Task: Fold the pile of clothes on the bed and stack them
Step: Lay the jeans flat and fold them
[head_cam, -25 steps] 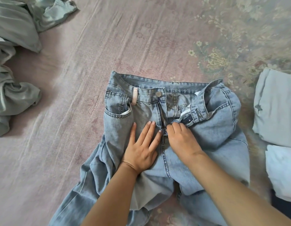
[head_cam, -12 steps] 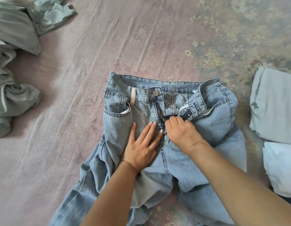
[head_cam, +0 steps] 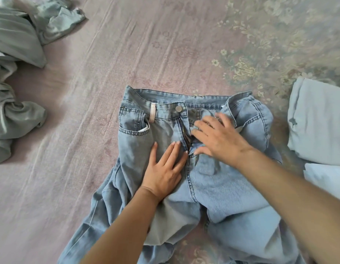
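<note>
Light blue jeans [head_cam: 222, 187] lie front up on the bed, waistband away from me, fly unzipped, legs bunched toward me. My left hand [head_cam: 165, 168] presses flat on the denim just left of the zipper, fingers straight. My right hand [head_cam: 217, 138] rests over the right fly flap beside the zipper, fingers spread and a little blurred. The right side of the waistband is folded over and rumpled. A metal button [head_cam: 178, 108] and a pink belt loop [head_cam: 152, 115] show on the waistband.
A pile of grey-green unfolded clothes [head_cam: 14, 73] lies at the far left. Folded pale blue garments [head_cam: 318, 122] and a white one [head_cam: 329, 180] sit at the right edge. The pink, floral bedsheet [head_cam: 127, 44] stretches beyond the jeans.
My right hand has uncurled from the fly flap; it is now spread flat over it and sits slightly farther right. My left hand has stayed in place.
</note>
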A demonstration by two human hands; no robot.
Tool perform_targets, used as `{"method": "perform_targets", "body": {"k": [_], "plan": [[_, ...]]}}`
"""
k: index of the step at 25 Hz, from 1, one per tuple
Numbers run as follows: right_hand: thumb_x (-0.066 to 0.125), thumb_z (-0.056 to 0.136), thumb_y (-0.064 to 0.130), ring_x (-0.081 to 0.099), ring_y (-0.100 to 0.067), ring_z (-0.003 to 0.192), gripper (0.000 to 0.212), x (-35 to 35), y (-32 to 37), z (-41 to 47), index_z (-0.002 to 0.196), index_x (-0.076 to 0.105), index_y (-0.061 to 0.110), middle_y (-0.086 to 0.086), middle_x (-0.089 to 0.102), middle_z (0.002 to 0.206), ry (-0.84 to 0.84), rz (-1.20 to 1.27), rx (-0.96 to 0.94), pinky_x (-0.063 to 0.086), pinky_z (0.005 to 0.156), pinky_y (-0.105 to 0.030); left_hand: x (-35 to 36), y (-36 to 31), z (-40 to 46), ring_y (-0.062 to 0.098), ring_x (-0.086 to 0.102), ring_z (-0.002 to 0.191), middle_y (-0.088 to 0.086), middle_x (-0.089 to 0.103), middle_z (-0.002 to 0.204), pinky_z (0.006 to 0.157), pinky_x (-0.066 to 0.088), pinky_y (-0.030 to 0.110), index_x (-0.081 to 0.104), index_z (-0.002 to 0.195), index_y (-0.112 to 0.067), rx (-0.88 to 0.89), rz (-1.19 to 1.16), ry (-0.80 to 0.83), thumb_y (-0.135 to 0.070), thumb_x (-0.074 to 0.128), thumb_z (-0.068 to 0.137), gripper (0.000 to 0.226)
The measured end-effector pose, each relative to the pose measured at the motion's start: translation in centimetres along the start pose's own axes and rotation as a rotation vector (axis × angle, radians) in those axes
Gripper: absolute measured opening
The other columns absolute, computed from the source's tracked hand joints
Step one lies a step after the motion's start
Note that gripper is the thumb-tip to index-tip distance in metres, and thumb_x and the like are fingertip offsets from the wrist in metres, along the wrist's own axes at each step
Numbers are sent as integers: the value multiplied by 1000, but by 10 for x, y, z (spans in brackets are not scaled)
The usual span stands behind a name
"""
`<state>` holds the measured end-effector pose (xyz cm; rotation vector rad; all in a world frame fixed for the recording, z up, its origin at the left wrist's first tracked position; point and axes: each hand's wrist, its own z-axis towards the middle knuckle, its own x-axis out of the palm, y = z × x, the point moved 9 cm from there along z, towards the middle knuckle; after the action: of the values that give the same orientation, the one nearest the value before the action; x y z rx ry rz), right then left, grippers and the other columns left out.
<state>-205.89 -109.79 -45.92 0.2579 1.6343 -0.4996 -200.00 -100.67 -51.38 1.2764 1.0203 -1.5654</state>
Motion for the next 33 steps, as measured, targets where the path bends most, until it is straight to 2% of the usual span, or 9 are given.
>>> {"method": "perform_targets", "body": {"k": [4, 7, 9, 13, 18, 21, 26, 29, 33], "plan": [[84, 51, 41, 58, -32, 109, 70, 6, -31, -7, 111, 66, 9, -13, 63, 113, 133, -121, -65, 38, 99, -60, -44, 43, 52, 30, 56, 116, 14, 58, 131, 102, 31, 47, 51, 133, -9, -226, -64, -172, -32, 42, 93, 47], [77, 57, 0, 63, -31, 89, 43, -2, -36, -12, 98, 68, 7, -10, 64, 89, 74, -100, -43, 46, 93, -53, -22, 82, 111, 30, 21, 143, 14, 32, 151, 117, 1, 45, 14, 150, -4, -433, -177, 260, -54, 42, 92, 81], [70, 63, 1, 63, -30, 79, 33, -11, -37, -12, 95, 69, 9, -7, 63, 80, 27, -30, -28, 49, 90, -48, -8, 93, 131, 29, 29, 140, 12, 41, 144, 116, -1, 49, 19, 149, -10, -464, -247, 508, -52, 52, 90, 80], [72, 69, 8, 62, -32, 67, 22, -17, -74, 14, 90, 66, 6, -11, 65, 68, -14, 164, 177, 49, 72, -42, -43, 105, 155, 24, 50, 111, 3, 56, 110, 108, 22, 48, 57, 113, -16, -448, -488, 101, -31, 59, 92, 26], [74, 62, 13, 63, -30, 89, 37, -17, -69, 22, 97, 66, 9, -9, 65, 92, -127, 33, 360, 46, 88, -49, -42, 95, 132, 35, 46, 122, 15, 52, 129, 111, 25, 54, 51, 132, -8, -521, -359, -97, -19, 52, 94, 39], [77, 62, 5, 61, -30, 101, 39, -6, -41, 1, 99, 66, 12, -8, 65, 101, -134, 1, 339, 34, 100, -53, -56, 58, 86, 38, 58, 95, 22, 60, 107, 86, 48, 48, 60, 109, 5, -482, -346, -316, -15, 45, 93, 30], [67, 73, 2, 47, -42, 124, 39, -9, -28, -33, 109, 61, 15, -20, 54, 127, -199, 69, 295, 31, 104, -63, -25, 7, 39, 31, 63, 77, 13, 66, 90, 64, 52, 38, 66, 81, -1, -318, -333, -110, -18, 51, 85, 24], [47, 92, 8, 58, -28, 104, 18, -28, -3, -32, 95, 64, 14, -10, 64, 109, -310, 136, 167, 47, 90, -46, -15, 14, 32, 33, 63, 82, 17, 66, 97, 65, 55, 37, 69, 83, -1, -383, -388, -98, -9, 58, 80, 14], [45, 98, 25, 62, -31, 93, 27, 24, 0, -14, 98, 68, 10, -8, 68, 98, 228, 638, 666, 48, 76, -38, -10, -1, 29, 35, 61, 94, 19, 64, 108, 82, 53, 44, 71, 101, -6, -356, -347, 10, -12, 49, 82, 29]]}}
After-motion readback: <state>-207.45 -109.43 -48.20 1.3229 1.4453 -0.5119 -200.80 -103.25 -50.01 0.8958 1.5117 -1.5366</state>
